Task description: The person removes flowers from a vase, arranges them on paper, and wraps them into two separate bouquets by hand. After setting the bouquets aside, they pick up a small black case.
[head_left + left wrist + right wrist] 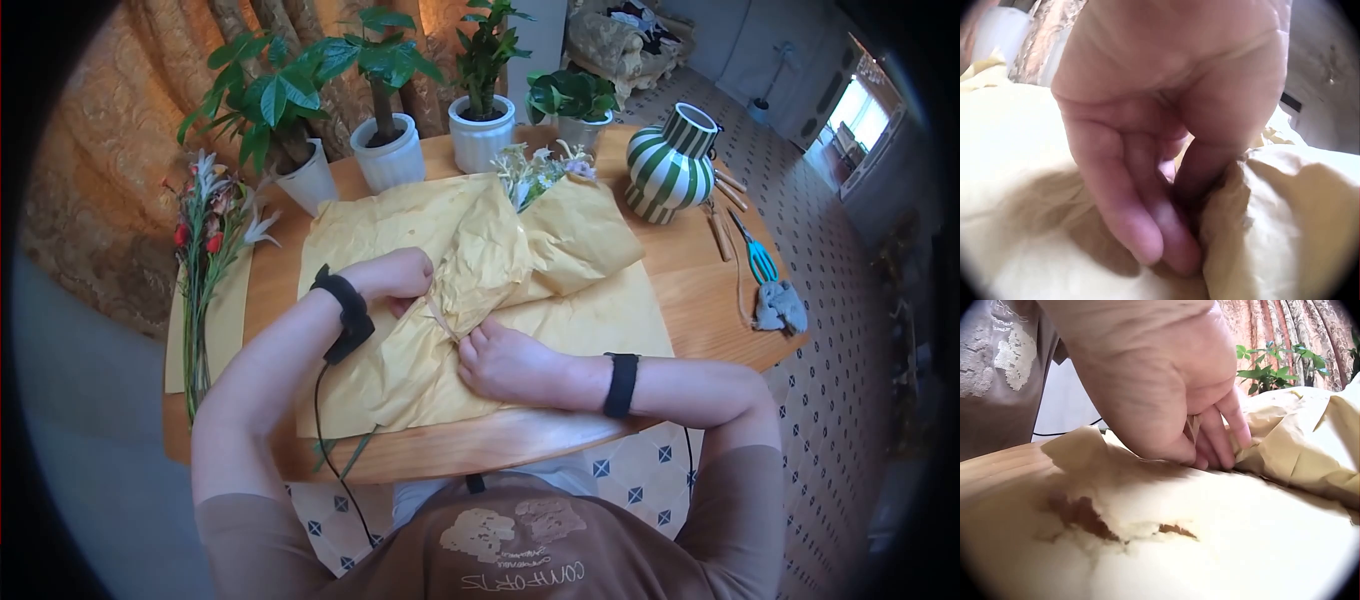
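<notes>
A bouquet of pale flowers (530,172) lies inside creased yellow wrapping paper (575,240), which is gathered tight at its middle. Green stem ends (357,452) poke out below the paper at the table's front edge. My left hand (395,275) is at the left of the gathered part; its thumb and fingers (1125,219) come together at a paper fold, their tips partly hidden. On the other side, my right hand (505,362) pinches a thin tan strand, seemingly twine (1194,427), close against the paper. Beside that hand the sheet has a ragged tear (1088,519).
Pink and white flowers (212,215) lie on paper at the left. Potted plants (388,150) line the back. A green-and-white striped vase (672,165) stands at the back right, near turquoise scissors (762,262) and a grey cloth bundle (780,306) by the table's right edge.
</notes>
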The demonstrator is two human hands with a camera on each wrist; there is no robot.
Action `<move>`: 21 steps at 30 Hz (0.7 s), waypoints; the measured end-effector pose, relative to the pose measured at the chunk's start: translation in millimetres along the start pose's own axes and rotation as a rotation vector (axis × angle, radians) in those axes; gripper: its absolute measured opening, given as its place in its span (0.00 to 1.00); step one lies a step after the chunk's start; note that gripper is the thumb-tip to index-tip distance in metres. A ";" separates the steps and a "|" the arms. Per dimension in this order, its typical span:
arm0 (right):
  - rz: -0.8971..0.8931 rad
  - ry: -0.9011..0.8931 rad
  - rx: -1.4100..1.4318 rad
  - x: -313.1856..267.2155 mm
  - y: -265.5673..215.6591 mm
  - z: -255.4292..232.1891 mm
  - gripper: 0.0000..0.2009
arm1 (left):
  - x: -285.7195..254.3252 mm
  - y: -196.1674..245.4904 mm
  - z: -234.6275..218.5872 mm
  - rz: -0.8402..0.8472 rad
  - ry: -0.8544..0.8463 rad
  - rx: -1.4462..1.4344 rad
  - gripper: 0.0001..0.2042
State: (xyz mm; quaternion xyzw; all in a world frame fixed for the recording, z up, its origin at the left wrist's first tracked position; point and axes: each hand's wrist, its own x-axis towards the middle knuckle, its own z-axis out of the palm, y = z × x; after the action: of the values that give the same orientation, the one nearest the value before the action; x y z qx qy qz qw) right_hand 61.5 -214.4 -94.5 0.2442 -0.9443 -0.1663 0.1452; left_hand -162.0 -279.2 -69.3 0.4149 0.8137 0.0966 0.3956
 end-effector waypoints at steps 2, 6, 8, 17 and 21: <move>0.013 0.007 0.047 2.1 0.6 -0.1 0.07 | 0.0 -6.0 0.1 0.024 -0.056 -0.120 0.08; 0.044 0.066 0.035 3.9 1.8 3.9 0.06 | -12.4 0.3 -0.1 -0.066 -0.158 -0.355 0.07; 0.039 0.125 0.045 4.6 2.7 5.0 0.07 | -22.8 6.7 -0.7 -0.036 -0.304 -0.561 0.06; 0.103 0.178 0.041 6.0 4.2 6.0 0.08 | -4.9 -6.2 8.6 -0.016 -0.564 -0.768 0.14; 0.165 0.355 0.021 7.9 7.1 13.9 0.09 | 3.8 -12.6 14.0 0.030 -0.617 -0.718 0.16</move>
State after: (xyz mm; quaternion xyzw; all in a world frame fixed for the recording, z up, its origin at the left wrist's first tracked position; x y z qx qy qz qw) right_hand 47.0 -209.1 -102.7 0.1929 -0.9224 -0.0981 0.3199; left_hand -160.6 -286.7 -86.9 0.2727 0.5673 0.2498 0.7359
